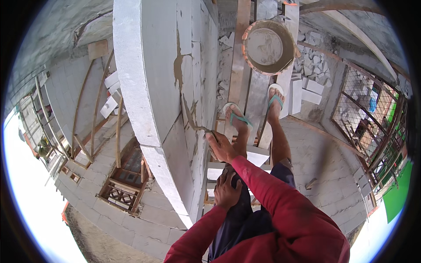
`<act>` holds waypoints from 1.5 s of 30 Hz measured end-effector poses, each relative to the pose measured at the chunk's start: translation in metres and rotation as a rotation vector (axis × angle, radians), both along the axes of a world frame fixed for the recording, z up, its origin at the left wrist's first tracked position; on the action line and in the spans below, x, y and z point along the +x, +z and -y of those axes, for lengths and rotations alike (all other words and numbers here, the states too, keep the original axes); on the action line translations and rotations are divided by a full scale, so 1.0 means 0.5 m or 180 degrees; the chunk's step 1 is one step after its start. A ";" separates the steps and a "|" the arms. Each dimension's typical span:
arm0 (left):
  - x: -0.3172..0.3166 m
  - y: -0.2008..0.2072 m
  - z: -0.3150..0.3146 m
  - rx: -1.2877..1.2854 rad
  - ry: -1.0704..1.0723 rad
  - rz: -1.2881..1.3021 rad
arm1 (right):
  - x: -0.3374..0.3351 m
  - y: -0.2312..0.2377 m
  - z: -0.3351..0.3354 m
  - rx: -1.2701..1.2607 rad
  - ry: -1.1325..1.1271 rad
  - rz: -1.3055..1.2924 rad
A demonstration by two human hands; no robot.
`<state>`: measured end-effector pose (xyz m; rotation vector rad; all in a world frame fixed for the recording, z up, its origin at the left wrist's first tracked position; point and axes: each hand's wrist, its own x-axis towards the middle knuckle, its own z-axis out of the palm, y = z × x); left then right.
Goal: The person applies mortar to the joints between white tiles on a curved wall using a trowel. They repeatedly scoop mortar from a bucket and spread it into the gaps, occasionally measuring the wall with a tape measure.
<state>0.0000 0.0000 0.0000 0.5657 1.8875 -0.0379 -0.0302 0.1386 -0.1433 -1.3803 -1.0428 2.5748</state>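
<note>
My right hand (222, 147) is closed on a trowel (190, 115), its narrow blade held against the face of a block wall (160, 65). Grey mortar (178, 63) is smeared along the joints above the blade. My left hand (228, 189) lies on my bent knee, fingers loosely spread, holding nothing. Beyond my sandalled feet, a round bucket (268, 47) with a crusted rim has wet grey mortar in its bottom.
I stand on narrow wooden planks (259, 94) beside the wall, with gaps between them. White blocks (312, 90) and broken block rubble (313, 61) lie to the right. A metal grille (364, 98) fills an opening at far right. Timber poles (101, 96) lean at the left.
</note>
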 end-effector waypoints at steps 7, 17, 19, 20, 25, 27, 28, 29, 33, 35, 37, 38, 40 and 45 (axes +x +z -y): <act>0.005 0.007 -0.015 -0.0063 -0.0098 -0.0080 | -0.042 -0.009 0.098 0.1329 -0.0067 0.0299; 0.026 0.010 -0.001 0.0050 0.0125 -0.0126 | -0.081 -0.062 -0.130 -0.1225 -0.0515 -0.0168; 0.028 0.011 0.003 0.0010 0.0121 -0.0141 | -0.074 -0.058 -0.130 -0.0793 -0.0171 -0.0167; 0.032 0.008 0.003 -0.0040 0.0112 -0.0130 | -0.070 -0.059 -0.112 -0.0692 -0.0030 -0.0012; 0.031 0.017 -0.007 -0.0093 0.0113 -0.0010 | -0.050 -0.011 0.092 -0.0224 0.0005 0.0072; 0.027 0.018 -0.014 -0.0149 0.0069 0.0000 | -0.024 0.011 0.116 -0.0225 0.0324 0.0347; 0.028 0.016 -0.017 -0.0130 0.0053 -0.0036 | -0.014 0.007 0.102 -0.0390 0.0154 0.0174; 0.028 0.015 -0.018 -0.0114 0.0044 -0.0070 | 0.000 0.011 0.082 -0.0723 0.0131 0.0174; 0.032 0.009 -0.011 0.0038 0.0063 -0.0170 | -0.064 0.012 -0.081 -0.2066 -0.0695 0.0174; 0.032 0.006 -0.007 0.0107 0.0086 -0.0207 | -0.132 0.017 -0.193 -0.2003 -0.0813 -0.0008; 0.030 0.005 -0.004 0.0155 0.0137 -0.0222 | -0.180 0.033 -0.286 -0.1677 -0.0763 -0.0140; 0.029 0.006 -0.004 0.0148 0.0124 -0.0207 | -0.196 0.038 -0.328 -0.1475 -0.0700 -0.0128; 0.023 0.005 -0.008 0.0122 0.0173 -0.0209 | -0.200 0.061 -0.362 -0.1069 -0.0507 -0.0129; 0.010 0.008 -0.016 0.0087 0.0171 -0.0177 | -0.085 0.076 -0.303 -0.0629 0.0241 -0.0096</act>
